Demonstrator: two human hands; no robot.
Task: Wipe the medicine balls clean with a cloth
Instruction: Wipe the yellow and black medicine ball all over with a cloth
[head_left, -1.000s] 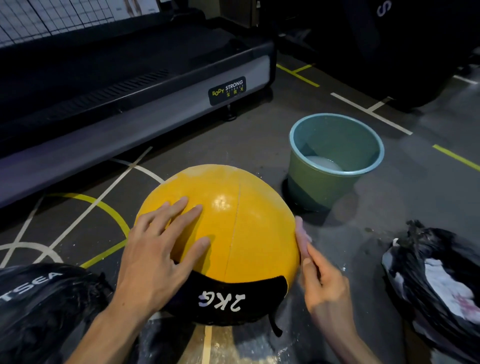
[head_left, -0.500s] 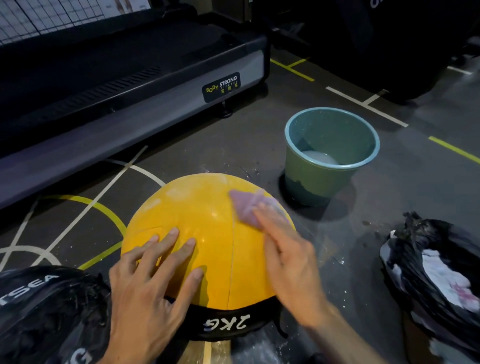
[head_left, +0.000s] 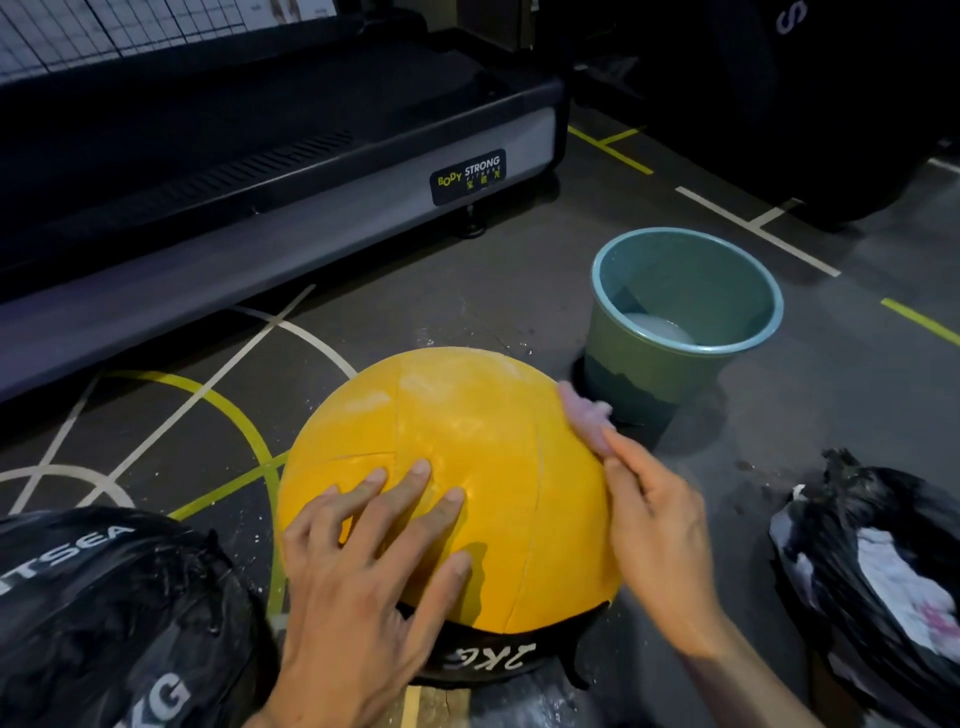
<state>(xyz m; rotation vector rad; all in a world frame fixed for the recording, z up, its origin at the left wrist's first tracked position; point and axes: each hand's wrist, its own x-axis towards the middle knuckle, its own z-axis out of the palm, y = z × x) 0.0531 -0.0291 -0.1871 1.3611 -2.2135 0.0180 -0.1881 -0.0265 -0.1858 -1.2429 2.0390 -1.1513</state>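
**Cloth on the yellow ball's right shoulder**

The yellow ball (head_left: 467, 467) sits on the floor (head_left: 415, 291), chalky smears across its top, a black band reading "2KG" below. Left hand (head_left: 358, 587) lies flat on it, fingers spread, holding nothing. Right hand (head_left: 654, 535) presses a pale pink cloth (head_left: 584, 413) against the ball's upper right edge. Just beyond the cloth stands a green bucket (head_left: 649, 374). Far ahead, a treadmill (head_left: 260, 218) labelled "BODY STRONG". Bare floor lies between.
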